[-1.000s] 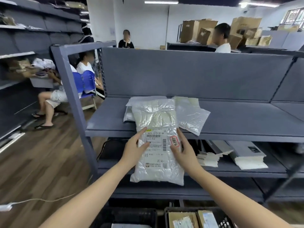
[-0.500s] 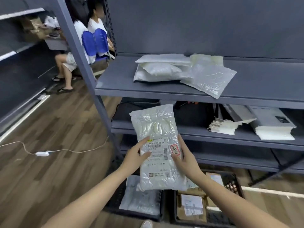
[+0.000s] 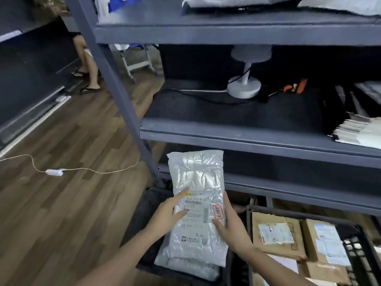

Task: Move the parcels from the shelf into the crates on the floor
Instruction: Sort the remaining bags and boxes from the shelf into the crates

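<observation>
With left hand (image 3: 165, 217) and right hand (image 3: 233, 228) gripping its long edges, held a white parcel (image 3: 198, 178) label-up over the dark crate (image 3: 142, 213) on the floor, below the grey shelf (image 3: 247, 137), beside a crate (image 3: 356, 259) of cardboard boxes (image 3: 276, 234).

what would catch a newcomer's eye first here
The white plastic parcel with its barcode label, held between the left hand and right hand above the black crate on the floor. To its right sits a second crate packed with brown cardboard parcels. On the middle shelf above stands a small white desk fan.
</observation>
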`<state>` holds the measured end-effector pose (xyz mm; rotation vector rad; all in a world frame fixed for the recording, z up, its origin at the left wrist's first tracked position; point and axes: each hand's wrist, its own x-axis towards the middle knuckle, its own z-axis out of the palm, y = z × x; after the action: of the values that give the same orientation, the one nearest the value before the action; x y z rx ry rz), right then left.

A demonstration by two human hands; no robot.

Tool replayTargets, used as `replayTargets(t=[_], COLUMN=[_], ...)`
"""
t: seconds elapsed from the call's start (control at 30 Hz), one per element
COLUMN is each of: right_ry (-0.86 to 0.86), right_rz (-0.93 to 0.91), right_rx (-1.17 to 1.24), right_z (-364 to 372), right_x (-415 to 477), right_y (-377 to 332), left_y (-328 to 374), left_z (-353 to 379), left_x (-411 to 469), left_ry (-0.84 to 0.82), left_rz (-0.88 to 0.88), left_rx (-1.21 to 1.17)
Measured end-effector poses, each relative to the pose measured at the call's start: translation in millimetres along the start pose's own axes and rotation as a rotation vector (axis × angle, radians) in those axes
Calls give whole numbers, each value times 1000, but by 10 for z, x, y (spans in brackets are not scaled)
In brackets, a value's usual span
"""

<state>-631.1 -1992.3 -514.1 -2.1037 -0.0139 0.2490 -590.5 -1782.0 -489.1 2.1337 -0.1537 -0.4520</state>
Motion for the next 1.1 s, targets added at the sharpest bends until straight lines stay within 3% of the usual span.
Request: replayTargets(t=[0.3, 0.43, 0.57, 0.7, 0.87, 1.03, 1.1], right_ry=[37, -13, -58, -118, -261, -310, -367], right_rz=[-89, -67, -8, 58, 186, 107, 62], right_rx=[4, -7, -206, -434, -776, -946, -981], right_z=[990, 1419, 1642, 1746, 2005, 2095, 2062], right_x=[426, 518, 609, 637, 607, 703, 743], right_y=[1530, 2080, 2404, 2462, 2499, 2531, 2557], left_y=[-1768, -2378, -2790, -2915, -2762, -2681, -2741], left_z=[873, 1259, 1560, 1919, 2194, 2325, 2291], left_x=[498, 608, 631, 607, 694, 826, 786], left_ry=[76, 96, 91, 185, 392, 368, 305], left_rz=[60, 25, -26, -184, -316, -324, -294], left_rx=[110, 70, -86, -391, -561, -641, -489])
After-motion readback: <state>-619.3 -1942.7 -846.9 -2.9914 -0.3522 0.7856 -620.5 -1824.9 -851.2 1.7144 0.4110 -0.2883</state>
